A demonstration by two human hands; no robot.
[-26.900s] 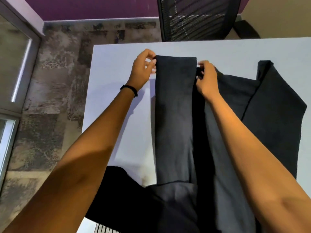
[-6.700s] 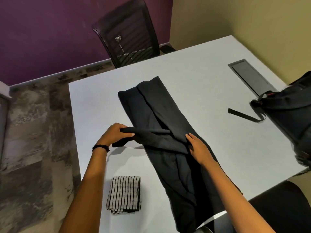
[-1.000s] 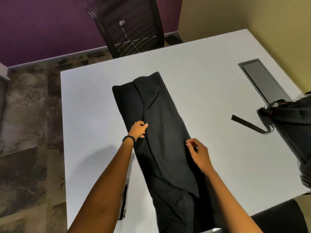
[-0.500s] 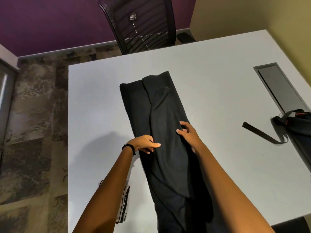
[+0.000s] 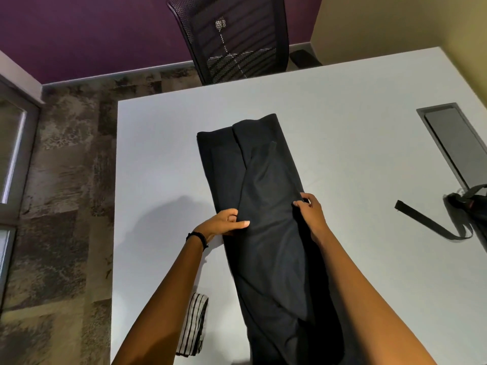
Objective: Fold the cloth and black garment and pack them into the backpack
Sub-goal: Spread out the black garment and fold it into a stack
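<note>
The table (image 5: 342, 106) carries every item. The black garment (image 5: 268, 180) lies on it as a long narrow strip running from the near edge toward the far side, with one layer overlapping another along its length. The backpack (image 5: 474, 204) sits at the table's right edge, only partly in view and well apart from the garment. The cloth (image 5: 195, 325), striped and already folded, lies near the garment's near end, partly hidden by your left forearm. Your left hand (image 5: 224, 225) pinches the garment's left edge, thumb on top. Your right hand (image 5: 311, 214) curls its fingers round the right edge opposite. The step in hand appears to be the crosswise fold. For the next move, lift both edges evenly and keep the overlapped layers aligned.
</note>
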